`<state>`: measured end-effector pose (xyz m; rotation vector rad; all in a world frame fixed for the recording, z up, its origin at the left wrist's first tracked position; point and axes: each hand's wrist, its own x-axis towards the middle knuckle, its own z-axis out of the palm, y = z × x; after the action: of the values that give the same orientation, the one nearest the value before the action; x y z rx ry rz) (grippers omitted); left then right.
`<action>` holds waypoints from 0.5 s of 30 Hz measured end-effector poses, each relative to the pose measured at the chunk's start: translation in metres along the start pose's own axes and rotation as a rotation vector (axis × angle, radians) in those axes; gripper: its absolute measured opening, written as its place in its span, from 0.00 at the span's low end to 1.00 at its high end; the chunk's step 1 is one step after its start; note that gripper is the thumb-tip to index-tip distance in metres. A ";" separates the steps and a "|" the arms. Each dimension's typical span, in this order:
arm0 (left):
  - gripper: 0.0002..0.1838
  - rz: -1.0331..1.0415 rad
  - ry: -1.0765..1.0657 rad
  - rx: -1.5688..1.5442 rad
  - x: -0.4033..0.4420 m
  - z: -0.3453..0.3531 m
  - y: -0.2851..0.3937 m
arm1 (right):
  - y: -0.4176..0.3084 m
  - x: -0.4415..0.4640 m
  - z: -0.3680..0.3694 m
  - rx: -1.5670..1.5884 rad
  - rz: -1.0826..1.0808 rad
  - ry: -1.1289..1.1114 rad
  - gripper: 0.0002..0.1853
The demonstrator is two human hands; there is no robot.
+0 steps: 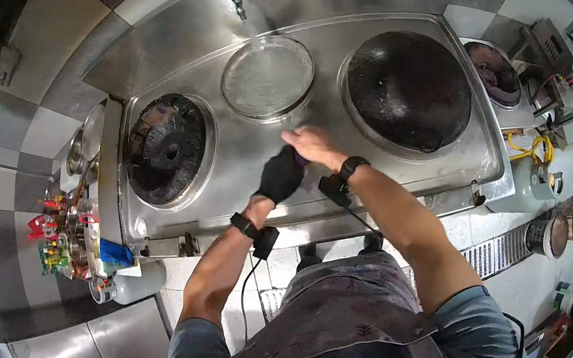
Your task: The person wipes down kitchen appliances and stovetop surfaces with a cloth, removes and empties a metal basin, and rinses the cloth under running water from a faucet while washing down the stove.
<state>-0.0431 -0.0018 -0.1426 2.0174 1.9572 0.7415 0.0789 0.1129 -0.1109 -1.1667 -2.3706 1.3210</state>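
My left hand (279, 176) wears a black glove, and its fingers are closed against my right hand. My right hand (312, 144) is bare, with one finger or the thumb pointing left and the other fingers mostly hidden. A small dark purple thing (301, 158) shows between the two hands, too covered to name. Both hands meet above the front middle of a steel stove top (246, 151). Behind them lies a round water-filled basin (268, 76), under a wall tap (238, 0) that seems to be running.
To the left is a blackened burner (171, 150); to the right sits a large black wok (411, 90). Bottles (57, 252) and a gas cylinder (141, 283) stand at lower left. Another cylinder (535, 178) with a yellow hose is at right. Cables hang from straps on both wrists.
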 end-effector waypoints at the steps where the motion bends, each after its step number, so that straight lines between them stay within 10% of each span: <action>1: 0.15 0.015 -0.020 0.041 0.007 -0.002 -0.008 | 0.000 -0.006 -0.022 -0.009 -0.022 -0.015 0.34; 7: 0.20 -0.304 -0.143 -0.556 0.037 -0.063 0.081 | 0.007 -0.062 -0.108 0.114 -0.435 0.081 0.32; 11: 0.19 0.384 -0.172 -0.278 0.054 -0.034 0.104 | 0.013 -0.118 -0.134 0.110 -0.455 -0.048 0.39; 14: 0.19 -0.509 -0.500 -1.777 0.068 -0.001 0.155 | 0.055 -0.137 -0.153 0.236 -0.312 0.074 0.29; 15: 0.22 -0.572 -0.597 -1.596 0.075 0.000 0.169 | 0.067 -0.147 -0.170 0.326 -0.232 0.069 0.26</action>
<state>0.1008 0.0583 -0.0442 0.5326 0.8220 0.8913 0.2998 0.1362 -0.0346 -0.8050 -2.0661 1.4857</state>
